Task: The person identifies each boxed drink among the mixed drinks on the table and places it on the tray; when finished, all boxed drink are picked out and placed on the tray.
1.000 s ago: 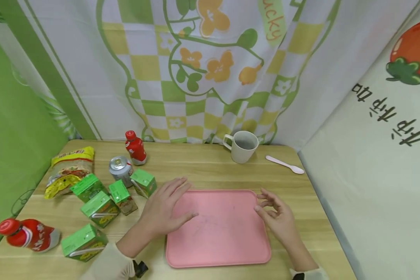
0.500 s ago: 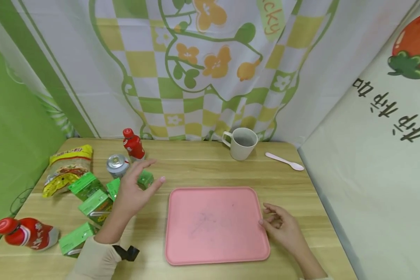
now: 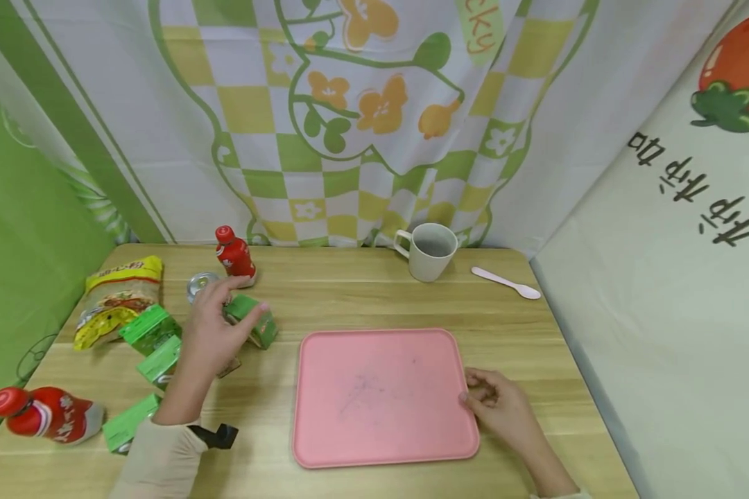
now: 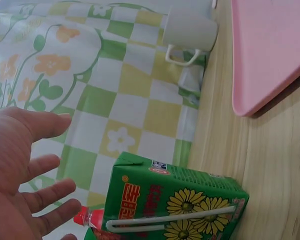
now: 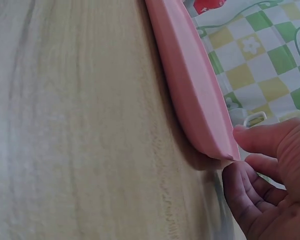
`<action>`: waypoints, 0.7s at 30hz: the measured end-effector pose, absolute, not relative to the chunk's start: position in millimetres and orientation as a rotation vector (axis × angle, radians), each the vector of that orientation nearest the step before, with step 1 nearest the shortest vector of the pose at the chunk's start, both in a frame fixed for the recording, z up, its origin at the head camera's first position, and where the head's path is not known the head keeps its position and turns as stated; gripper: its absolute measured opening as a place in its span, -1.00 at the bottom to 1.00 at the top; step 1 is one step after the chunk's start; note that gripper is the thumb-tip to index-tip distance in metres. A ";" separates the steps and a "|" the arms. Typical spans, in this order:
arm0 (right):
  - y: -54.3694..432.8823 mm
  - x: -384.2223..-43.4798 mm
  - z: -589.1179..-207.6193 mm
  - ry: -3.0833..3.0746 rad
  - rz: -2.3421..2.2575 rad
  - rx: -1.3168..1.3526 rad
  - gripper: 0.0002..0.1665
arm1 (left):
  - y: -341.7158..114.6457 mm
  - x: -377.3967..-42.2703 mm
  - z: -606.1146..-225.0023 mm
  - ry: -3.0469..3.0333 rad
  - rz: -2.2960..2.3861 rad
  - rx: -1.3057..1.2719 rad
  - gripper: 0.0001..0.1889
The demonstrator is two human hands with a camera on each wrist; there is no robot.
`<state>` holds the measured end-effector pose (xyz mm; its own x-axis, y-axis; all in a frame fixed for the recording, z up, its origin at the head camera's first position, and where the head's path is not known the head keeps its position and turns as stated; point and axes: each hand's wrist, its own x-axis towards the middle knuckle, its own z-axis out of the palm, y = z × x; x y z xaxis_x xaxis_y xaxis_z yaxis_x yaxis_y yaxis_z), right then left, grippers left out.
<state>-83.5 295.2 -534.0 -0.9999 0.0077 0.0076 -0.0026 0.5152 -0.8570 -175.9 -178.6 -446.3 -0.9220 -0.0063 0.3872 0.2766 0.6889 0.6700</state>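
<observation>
My left hand reaches over the drinks at left, thumb and fingers spread around the top of a green drink carton. In the left wrist view the fingers are extended above that carton, which shows yellow flowers and a white straw on its side. My right hand is at the right edge of a pink tray, thumb on the rim and the other fingers curled; the right wrist view shows them pinching the tray's edge. The tray lies flat on the table.
Behind the left hand are a silver can and a red bottle. More green cartons, a noodle bag and another red bottle stand at left. A mug and a pink spoon are at the back.
My left hand has moved off the tray to the left and over the green carton, which has turned slightly. My right hand has lowered a little along the tray's right edge.
</observation>
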 end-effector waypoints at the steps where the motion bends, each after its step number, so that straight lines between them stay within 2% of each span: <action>1: 294.8 -83.4 -534.5 -2.729 1.548 -0.016 -0.47 | -179.6 -176.3 -447.0 -2.552 -1.080 -0.205 -0.49; 12: 288.9 -86.9 -534.8 -2.824 1.455 -0.169 -0.56 | -185.7 -177.1 -448.4 -2.654 -0.960 -0.161 -0.43; 21: 289.3 -90.8 -532.5 -2.863 1.384 -0.195 -0.61 | -189.6 -181.0 -451.4 -2.789 -0.892 -0.102 -0.36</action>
